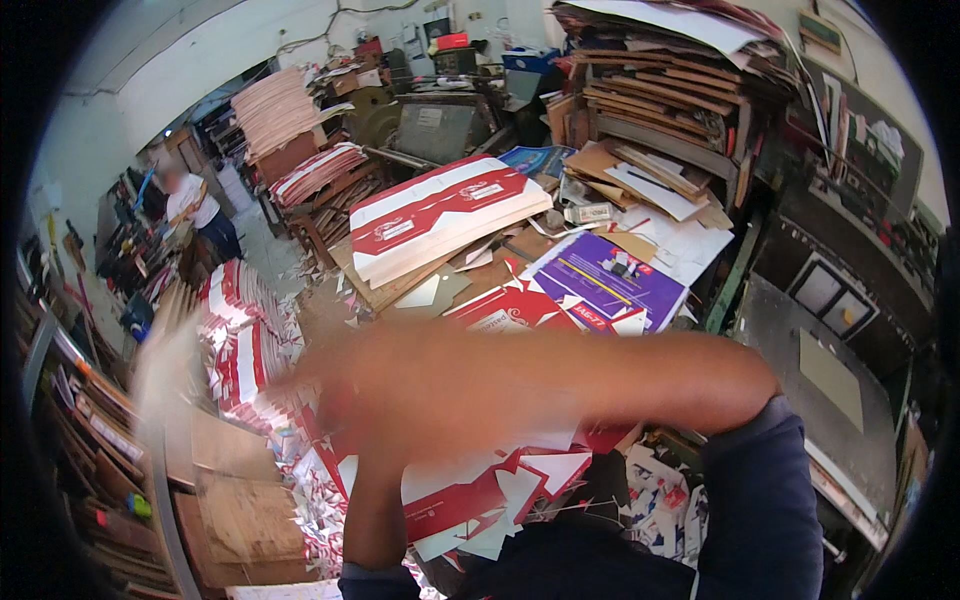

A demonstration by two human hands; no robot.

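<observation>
Both forearms cross low in the view, heavily blurred. The right hand [335,385] reaches leftward over the stack of red-and-white printed carton blanks [245,345]; its grip cannot be told. The left hand [385,440] is hidden in the blur above red-and-white offcuts [480,490], state unclear. A purple printed sheet [610,285] lies beyond on the cluttered worktop.

Both hands [350,385] smeared by motion blur mid-frame, grip unreadable; red-and-white cardboard sheets [470,495] partly hidden under the forearms.
</observation>
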